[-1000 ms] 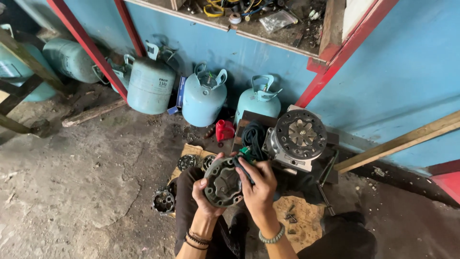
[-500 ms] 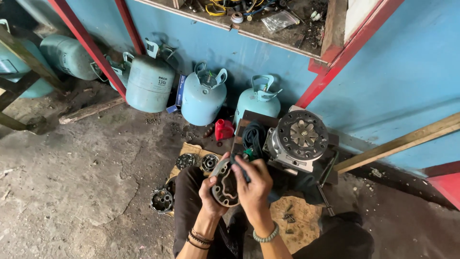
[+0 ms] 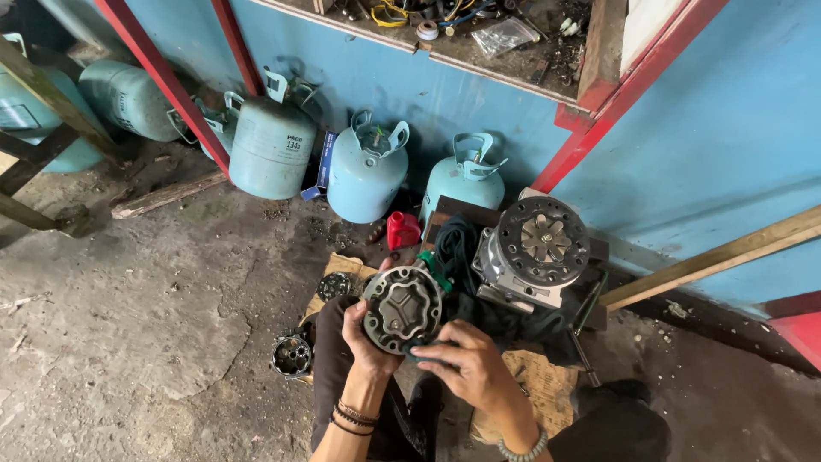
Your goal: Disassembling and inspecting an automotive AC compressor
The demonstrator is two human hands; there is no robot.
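Note:
My left hand (image 3: 363, 340) grips a round grey metal plate (image 3: 402, 308) with a star-shaped raised middle, held upright over my lap. Below and to the right of the plate, my right hand (image 3: 466, 366) presses a dark cloth against its lower edge. Just beyond the plate, on the right, a silver compressor body (image 3: 534, 250) with a round black-rimmed face stands on a dark cloth (image 3: 457, 244). A small round metal part (image 3: 333, 285) lies on cardboard (image 3: 346, 267) to the left of the plate.
Several pale blue gas cylinders (image 3: 366, 168) lean against the blue wall. A small red bottle (image 3: 402, 229) stands by them. A cylindrical metal part (image 3: 292, 355) sits on the dirt floor at my left knee. A wooden plank (image 3: 718, 257) slants at right.
The plate has turned from edge-on to face up toward me. My right hand has slid down from its top to its lower edge.

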